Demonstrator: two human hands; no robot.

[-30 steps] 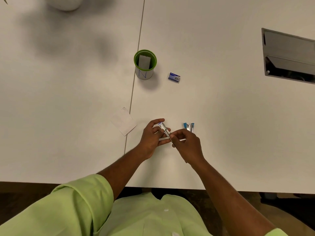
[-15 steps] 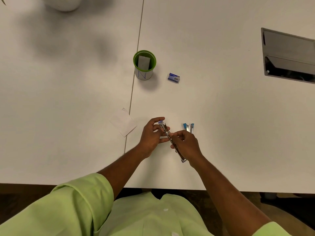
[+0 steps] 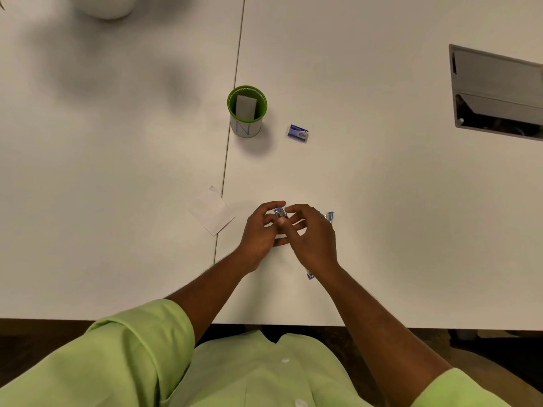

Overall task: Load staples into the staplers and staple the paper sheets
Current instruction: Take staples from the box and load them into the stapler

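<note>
Green shirt sleeves (image 3: pixel 141 345) fill the near edge of my view, both forearms reaching out over the white table (image 3: pixel 382 201).

Item, left hand (image 3: pixel 260 230): fingers curled around the far end of a small stapler (image 3: pixel 280 213), thumb and forefinger pinching its metal head. The stapler lies open and runs under the right palm; a blue-and-silver tip of it shows near the right wrist.

Item, right hand (image 3: pixel 313 237): fingers bent and loosely spread over the stapler, fingertips meeting the left hand at the head. I cannot tell whether it grips anything.

Item, second stapler (image 3: pixel 329 216): blue and silver, on the table just right of the right hand, mostly hidden behind it.

Item, paper sheets (image 3: pixel 211 212): small white stack, flat on the table left of the hands, lying across the table seam.

Item, staple box (image 3: pixel 298 132): blue, farther out, right of the cup.

Item, green cup (image 3: pixel 246 111): upright, a grey block standing inside, blue letter N on its wall.

Item, metal hatch (image 3: pixel 496 92): set in the table, far right.
</note>
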